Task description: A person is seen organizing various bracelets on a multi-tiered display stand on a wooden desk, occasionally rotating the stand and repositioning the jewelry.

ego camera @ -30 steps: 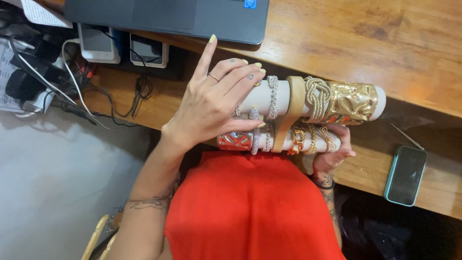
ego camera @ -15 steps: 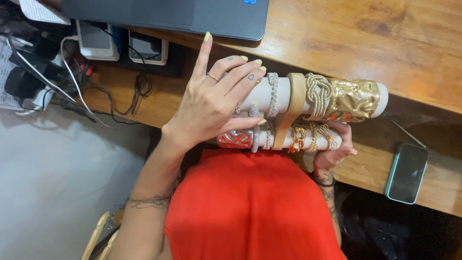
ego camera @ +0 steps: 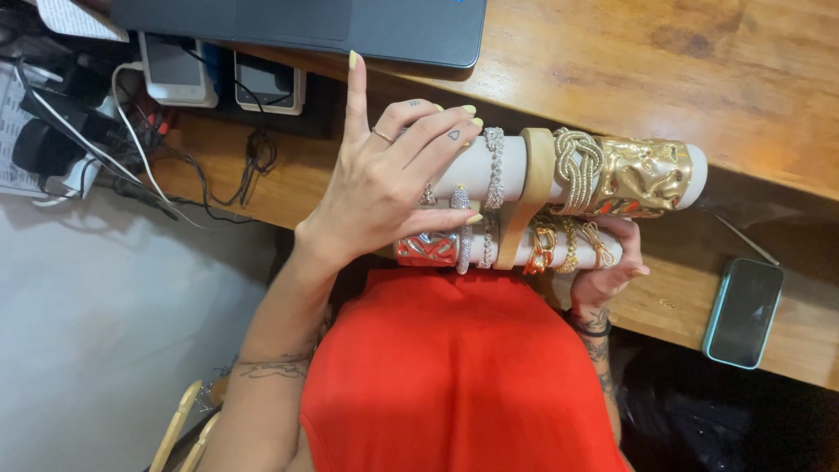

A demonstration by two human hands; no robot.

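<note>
Your left hand (ego camera: 389, 188) lies spread, index up, on the bracelet stand (ego camera: 524, 188) w/ two cream rolls, held over your lap by the tabletop (ego camera: 717, 79). Right hand (ego camera: 607, 271) grips its lower roll from below.

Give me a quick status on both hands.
Left hand draped over bracelet stand, forefinger raised. Right hand cradling stand's lower roll. Nothing blocking.
</note>
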